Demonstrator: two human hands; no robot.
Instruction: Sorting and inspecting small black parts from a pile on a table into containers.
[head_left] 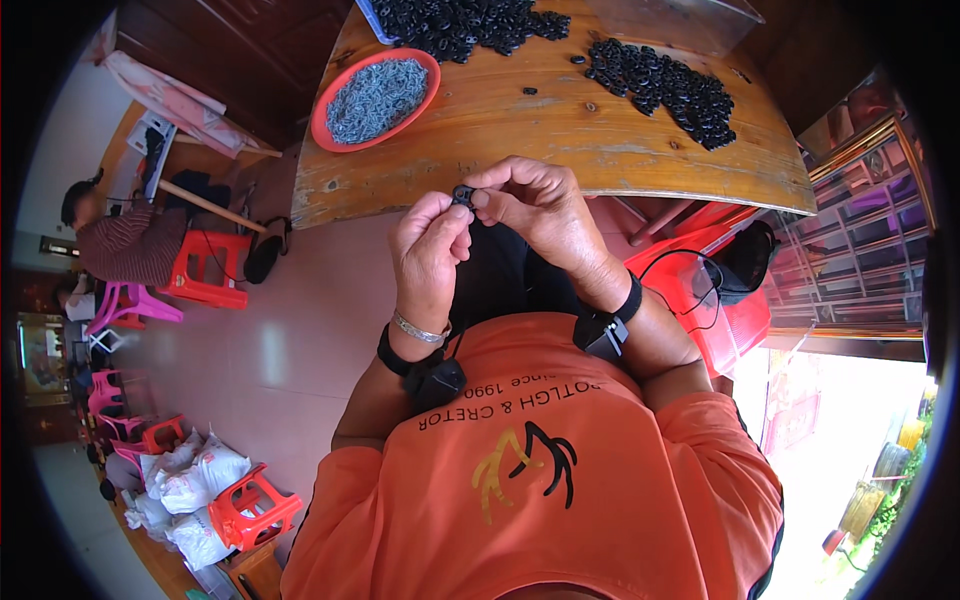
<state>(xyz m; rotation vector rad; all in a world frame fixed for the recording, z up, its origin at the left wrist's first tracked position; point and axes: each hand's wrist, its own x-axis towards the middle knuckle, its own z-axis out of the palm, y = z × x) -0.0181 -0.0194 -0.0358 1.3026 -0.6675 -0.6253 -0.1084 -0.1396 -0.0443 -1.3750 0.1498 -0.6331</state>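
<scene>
Just beyond my lap, by the near edge of the wooden table, both hands meet at a small black plastic piece. The thumb and forefinger of my left hand pinch it from the left. From the right, my right hand has its thumb and forefinger closed on the same piece. Fingertips cover part of it, so its full shape is hidden. An orange-red bowl full of small grey metal screws stands at the table's left. Similar black pieces lie in one pile behind it and another to the right.
A loose black piece lies mid-table, and a clear plastic bin stands at the back. Beside me on the right is a red plastic chair. Leftward, another person sits on a red stool; white sacks lie lower left.
</scene>
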